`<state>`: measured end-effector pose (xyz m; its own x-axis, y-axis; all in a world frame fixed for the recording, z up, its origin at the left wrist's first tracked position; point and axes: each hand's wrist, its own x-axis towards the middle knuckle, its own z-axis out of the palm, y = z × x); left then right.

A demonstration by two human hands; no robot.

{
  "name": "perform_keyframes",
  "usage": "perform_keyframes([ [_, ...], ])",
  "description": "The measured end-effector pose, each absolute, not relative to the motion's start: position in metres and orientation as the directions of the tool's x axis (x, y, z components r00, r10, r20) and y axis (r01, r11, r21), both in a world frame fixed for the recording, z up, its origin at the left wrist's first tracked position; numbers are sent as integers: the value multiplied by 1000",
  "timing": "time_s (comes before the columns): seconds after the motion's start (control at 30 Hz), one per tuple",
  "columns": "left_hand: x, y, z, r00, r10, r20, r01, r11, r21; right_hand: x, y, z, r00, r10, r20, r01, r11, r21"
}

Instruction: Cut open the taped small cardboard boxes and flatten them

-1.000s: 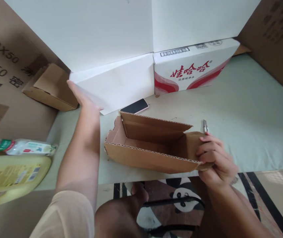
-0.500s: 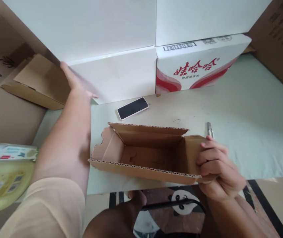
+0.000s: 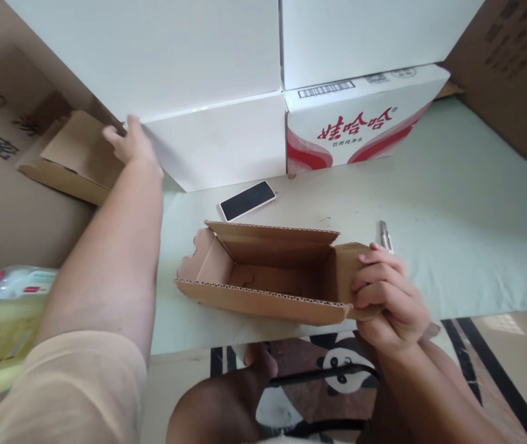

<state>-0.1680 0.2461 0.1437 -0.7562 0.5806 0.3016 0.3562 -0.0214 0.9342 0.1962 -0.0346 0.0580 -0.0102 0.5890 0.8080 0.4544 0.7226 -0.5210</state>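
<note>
Open brown corrugated cardboard box [image 3: 263, 277] sits at the pale green desk [image 3: 452, 209] front edge, its right end pinched by right hand [image 3: 386, 296] fingers; left hand [image 3: 131, 143], fingers spread, touches small folded brown carton [image 3: 71, 157] by white box [image 3: 212, 142]

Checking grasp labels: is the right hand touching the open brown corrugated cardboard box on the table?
Touching. The head view shows the right hand with its fingers wrapped over the right end of the open brown corrugated cardboard box.
</note>
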Motion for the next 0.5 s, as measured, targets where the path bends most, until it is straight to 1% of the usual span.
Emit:
perform_keyframes([
  [0.03, -164, 243, 149, -734, 558, 388, 442, -42, 896, 196, -36, 58, -11, 585, 811, 453, 726, -518],
  [0.07, -157, 239, 155, -656, 581, 481, 552, -65, 831, 195, -38, 58, -11, 582, 813, 449, 729, -516],
  [0.1, -148, 235, 161, -548, 650, 527, 634, -87, 768, 195, -39, 57, -11, 578, 816, 444, 734, -514],
  [0.13, -136, 230, 166, -403, 719, 567, 714, -141, 686, 195, -41, 57, -10, 573, 820, 438, 739, -512],
  [0.17, -122, 225, 170, -245, 782, 573, 760, -212, 614, 195, -43, 56, -9, 567, 823, 432, 745, -509],
  [0.2, -107, 220, 173, -88, 835, 544, 777, -284, 562, 195, -44, 56, -9, 563, 827, 427, 750, -506],
  [0.23, -90, 217, 174, 2, 869, 495, 765, -320, 559, 195, -45, 55, -11, 561, 828, 423, 753, -505],
  [0.27, -73, 215, 173, 54, 892, 448, 741, -337, 581, 196, -45, 55, -12, 562, 827, 419, 754, -506],
  [0.33, -42, 215, 170, 75, 925, 372, 714, -310, 628, 199, -46, 56, -3, 569, 822, 413, 750, -517],
  [0.4, -17, 220, 166, 98, 936, 339, 711, -304, 635, 205, -45, 57, 28, 577, 816, 413, 737, -535],
  [0.43, -8, 223, 164, 141, 932, 334, 723, -327, 609, 209, -44, 57, 49, 581, 813, 416, 728, -545],
  [0.5, 2, 232, 162, 280, 903, 326, 766, -415, 490, 218, -43, 58, 82, 587, 805, 425, 711, -561],
])
